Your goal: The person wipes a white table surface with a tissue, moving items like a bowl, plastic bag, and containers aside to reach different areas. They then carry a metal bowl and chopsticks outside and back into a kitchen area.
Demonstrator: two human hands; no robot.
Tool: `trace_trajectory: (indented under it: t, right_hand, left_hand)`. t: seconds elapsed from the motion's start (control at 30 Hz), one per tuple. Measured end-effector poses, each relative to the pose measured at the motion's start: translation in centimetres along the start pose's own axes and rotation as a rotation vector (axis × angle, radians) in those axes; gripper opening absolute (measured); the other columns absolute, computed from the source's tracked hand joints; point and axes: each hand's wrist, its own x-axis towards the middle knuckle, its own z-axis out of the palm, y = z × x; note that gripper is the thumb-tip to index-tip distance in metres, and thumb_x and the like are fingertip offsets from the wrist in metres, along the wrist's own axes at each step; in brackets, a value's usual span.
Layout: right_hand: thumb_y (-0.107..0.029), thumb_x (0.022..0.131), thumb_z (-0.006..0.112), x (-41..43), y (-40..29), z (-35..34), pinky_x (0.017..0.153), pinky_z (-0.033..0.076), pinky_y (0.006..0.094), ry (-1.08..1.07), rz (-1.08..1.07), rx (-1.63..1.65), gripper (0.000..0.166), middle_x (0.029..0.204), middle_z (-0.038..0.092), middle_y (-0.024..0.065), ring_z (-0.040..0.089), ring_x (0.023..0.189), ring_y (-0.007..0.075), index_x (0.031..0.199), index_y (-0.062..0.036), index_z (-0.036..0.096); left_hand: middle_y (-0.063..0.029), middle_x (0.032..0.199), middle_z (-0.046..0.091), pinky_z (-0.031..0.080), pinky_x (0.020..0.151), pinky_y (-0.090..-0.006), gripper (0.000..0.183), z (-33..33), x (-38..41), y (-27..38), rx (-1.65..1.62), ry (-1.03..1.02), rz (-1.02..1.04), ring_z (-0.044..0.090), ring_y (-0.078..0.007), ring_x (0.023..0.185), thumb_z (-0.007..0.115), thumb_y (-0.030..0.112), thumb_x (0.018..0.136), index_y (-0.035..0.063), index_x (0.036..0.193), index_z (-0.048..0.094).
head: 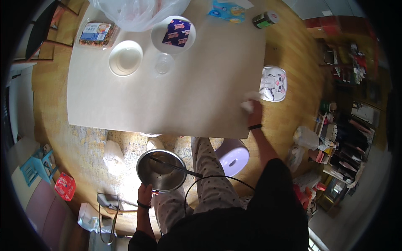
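Note:
My left hand (145, 194) grips the near rim of a stainless steel bowl (161, 171), which I hold in front of my legs below the table's near edge. A dark, thin utensil handle sticks out over the bowl's right rim. My right hand (255, 109) is at the right edge of the pale table (188, 100), closed on a blurred white cloth or tissue (247, 106). Farther back stand a white bowl (125, 58), a clear round plastic lid or cup (163, 64) and a white plate (157, 39) with a dark blue patterned packet (177, 33) on it.
At the table's far side are a clear plastic food box (95, 34), a plastic bag (141, 12), a blue packet (226, 12) and a dark jar (265, 19). A cat-print stool seat (274, 83) stands right of the table, and a purple stool (234, 157) by its near edge.

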Motion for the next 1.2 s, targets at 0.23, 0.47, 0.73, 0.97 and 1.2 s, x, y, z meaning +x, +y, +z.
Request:
trace_trajectory:
  t: [0.23, 0.47, 0.73, 0.97, 1.2]
  right_hand:
    - [-0.007, 0.066, 0.057, 0.6, -20.4, 8.6, 0.077, 0.038, 0.0340, -0.279, -0.825, 0.519, 0.035, 0.090, 0.053, 0.0070, 0.048, 0.087, 0.0248, 0.101, -0.0057, 0.053]
    - [-0.015, 0.071, 0.055, 4.2, -39.4, 17.3, 0.074, 0.040, 0.0321, -0.528, -1.089, 0.164, 0.022, 0.092, 0.051, 0.0047, 0.045, 0.090, 0.0202, 0.093, -0.0123, 0.057]
    - [-0.016, 0.057, 0.058, -2.1, -21.3, 13.0, 0.065, 0.043, 0.0338, -0.427, -1.229, 0.284, 0.007, 0.080, 0.050, 0.0037, 0.047, 0.081, 0.0194, 0.062, -0.0122, 0.054]
    - [-0.012, 0.059, 0.055, -8.1, 1.8, -4.6, 0.061, 0.040, 0.0379, -0.647, -0.699, -0.184, 0.002, 0.070, 0.050, 0.0046, 0.050, 0.073, 0.0236, 0.061, -0.0121, 0.055]
    - [-0.009, 0.069, 0.051, -5.6, -11.8, 4.5, 0.064, 0.039, 0.0353, 0.031, -0.315, 0.278, 0.014, 0.077, 0.053, 0.0070, 0.050, 0.073, 0.0227, 0.083, -0.0067, 0.054]
  left_hand:
    - [-0.0079, 0.078, 0.057, 0.049, 0.048, -0.0245, 0.021, 0.6, -1.3, -0.4, -0.149, 0.001, -0.030, 0.057, -0.0147, 0.057, 0.042, 0.003, 0.080, -0.0020, 0.099, 0.047]
    - [-0.0074, 0.069, 0.057, 0.047, 0.049, -0.0243, 0.015, -0.1, -4.2, 0.0, -0.092, 0.175, -0.052, 0.056, -0.0141, 0.054, 0.042, 0.006, 0.079, 0.0001, 0.091, 0.048]
    - [-0.0060, 0.068, 0.056, 0.046, 0.046, -0.0238, 0.011, -1.4, -5.6, -0.6, -0.046, 0.179, -0.027, 0.055, -0.0134, 0.053, 0.045, 0.012, 0.080, 0.0027, 0.084, 0.049]
    - [-0.0075, 0.071, 0.057, 0.044, 0.047, -0.0243, 0.015, -1.4, -6.0, 2.5, -0.075, 0.164, 0.025, 0.054, -0.0143, 0.052, 0.044, 0.008, 0.079, 0.0009, 0.091, 0.049]
    - [-0.0081, 0.076, 0.057, 0.044, 0.049, -0.0249, 0.018, 1.9, -6.9, 7.9, -0.112, 0.180, 0.108, 0.052, -0.0126, 0.054, 0.042, 0.005, 0.079, 0.0009, 0.096, 0.048]
